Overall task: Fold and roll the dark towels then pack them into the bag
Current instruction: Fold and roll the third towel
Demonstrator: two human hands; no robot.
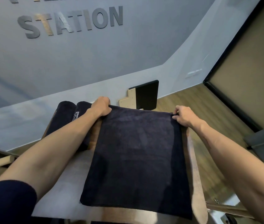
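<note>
A dark navy sleeve [7, 201] frames the flat dark terry towel [137, 160] on the small wooden table [63, 188], far corners pinched by left hand [101, 106] and right hand [183, 116]; uneven pulling could skew the fold.

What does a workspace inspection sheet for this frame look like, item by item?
Surface: table, grey top with wooden edge.
Job's things: flat towel spread on the table; two rolled towels at its far left; no bag seen.
Clutter: nothing seen on the table.
Hands: left hand grips the towel's far left corner; right hand pinches the far right corner.
Cables: nothing clearly seen.
Surroundings: grey wall with STATION lettering, black panel leaning on the wall, wood floor.
</note>
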